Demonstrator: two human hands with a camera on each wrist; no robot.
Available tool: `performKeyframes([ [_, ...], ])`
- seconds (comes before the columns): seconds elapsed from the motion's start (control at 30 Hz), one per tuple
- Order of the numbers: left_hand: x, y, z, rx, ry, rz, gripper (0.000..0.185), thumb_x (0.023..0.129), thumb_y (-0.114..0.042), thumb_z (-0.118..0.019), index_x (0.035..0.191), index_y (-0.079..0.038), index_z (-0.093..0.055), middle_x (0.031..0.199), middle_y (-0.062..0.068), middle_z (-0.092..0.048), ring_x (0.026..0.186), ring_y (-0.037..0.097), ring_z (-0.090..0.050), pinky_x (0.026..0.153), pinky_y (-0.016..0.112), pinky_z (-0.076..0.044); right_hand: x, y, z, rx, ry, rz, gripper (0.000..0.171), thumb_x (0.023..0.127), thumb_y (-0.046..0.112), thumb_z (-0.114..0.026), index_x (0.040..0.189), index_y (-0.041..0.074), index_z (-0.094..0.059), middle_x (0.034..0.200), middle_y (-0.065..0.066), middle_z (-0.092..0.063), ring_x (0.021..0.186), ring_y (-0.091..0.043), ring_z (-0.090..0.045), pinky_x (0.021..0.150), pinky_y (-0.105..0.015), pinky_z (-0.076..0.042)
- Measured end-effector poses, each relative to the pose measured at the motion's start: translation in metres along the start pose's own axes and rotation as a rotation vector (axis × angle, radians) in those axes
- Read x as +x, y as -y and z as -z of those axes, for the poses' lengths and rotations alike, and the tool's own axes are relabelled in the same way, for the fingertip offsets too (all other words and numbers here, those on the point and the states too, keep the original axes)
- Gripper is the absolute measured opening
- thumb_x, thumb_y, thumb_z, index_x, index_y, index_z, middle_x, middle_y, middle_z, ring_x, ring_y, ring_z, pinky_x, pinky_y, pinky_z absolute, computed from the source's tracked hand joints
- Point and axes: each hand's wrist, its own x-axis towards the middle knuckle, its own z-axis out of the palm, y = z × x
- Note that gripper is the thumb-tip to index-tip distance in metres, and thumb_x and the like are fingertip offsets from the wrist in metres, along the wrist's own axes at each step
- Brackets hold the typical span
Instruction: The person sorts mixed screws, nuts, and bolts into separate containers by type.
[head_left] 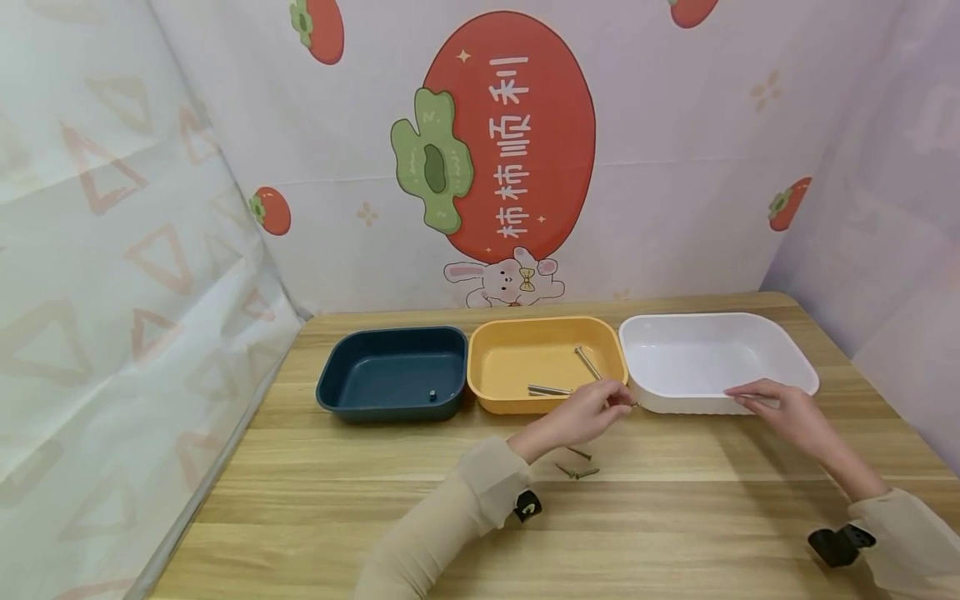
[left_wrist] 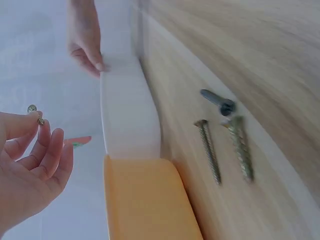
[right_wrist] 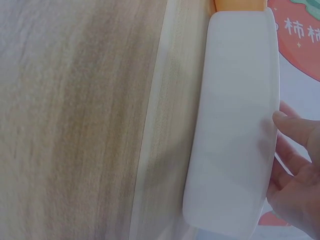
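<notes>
My left hand (head_left: 588, 410) pinches small brass-coloured screws (left_wrist: 32, 108) between thumb and fingertips. It is over the front right corner of the yellow box (head_left: 517, 407); two screw heads show in the left wrist view, their shanks mostly hidden by the fingers. With thumb outside and fingers over the far side, my right hand (right_wrist: 300, 172) grips the rim of the white box (right_wrist: 235, 125). On the table below my left wrist lie a dark screw (left_wrist: 212, 97) and several brass-coloured screws (left_wrist: 209, 152).
Long silver bolts (head_left: 550, 390) lie inside the yellow box. To its left stands a dark blue box (head_left: 401, 412) with a small metal nut (head_left: 432, 395) in it. The three boxes form a row along the back of the wooden table (head_left: 675, 533), before a printed cloth (head_left: 337, 242).
</notes>
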Motion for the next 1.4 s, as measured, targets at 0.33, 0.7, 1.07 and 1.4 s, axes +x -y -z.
performKeyframes([
  [0.33,0.019,-0.006,-0.006,-0.077,-0.109,0.052,0.014,0.089,-0.010,-0.051,0.100,-0.004,-0.058,0.088,-0.001,-0.054,0.078,0.001,-0.046,0.069,0.007,-0.037,0.000,0.001,-0.001,0.012,-0.001,0.010,0.012,0.076,-0.009,-0.061,0.087,-0.007,-0.064,0.088,0.027,-0.055,0.083,0.020,-0.046,0.065,-0.001,-0.037],
  [0.7,0.043,-0.002,-0.023,-0.171,-0.205,0.147,0.011,0.089,-0.009,-0.052,0.097,-0.004,-0.058,0.082,-0.001,-0.053,0.073,0.002,-0.046,0.064,0.008,-0.038,0.000,-0.001,-0.001,0.007,-0.011,0.017,0.013,0.075,-0.010,-0.061,0.087,-0.006,-0.064,0.088,0.028,-0.055,0.084,0.021,-0.046,0.066,0.000,-0.036],
  [1.07,0.063,0.001,-0.035,-0.125,-0.243,0.176,0.009,0.087,-0.009,-0.054,0.094,-0.005,-0.059,0.075,-0.004,-0.048,0.070,0.002,-0.043,0.061,0.007,-0.033,0.000,-0.002,-0.002,0.001,-0.015,0.027,0.012,0.075,-0.009,-0.061,0.087,-0.006,-0.064,0.089,0.029,-0.054,0.084,0.021,-0.045,0.067,0.000,-0.036],
  [1.4,0.073,0.002,-0.044,-0.115,-0.272,0.210,0.008,0.086,-0.009,-0.056,0.092,-0.006,-0.059,0.073,-0.006,-0.045,0.068,0.001,-0.041,0.060,0.007,-0.032,0.001,-0.001,-0.001,0.000,-0.013,0.030,0.013,0.074,-0.010,-0.061,0.087,-0.006,-0.064,0.089,0.028,-0.055,0.085,0.021,-0.045,0.069,0.000,-0.035],
])
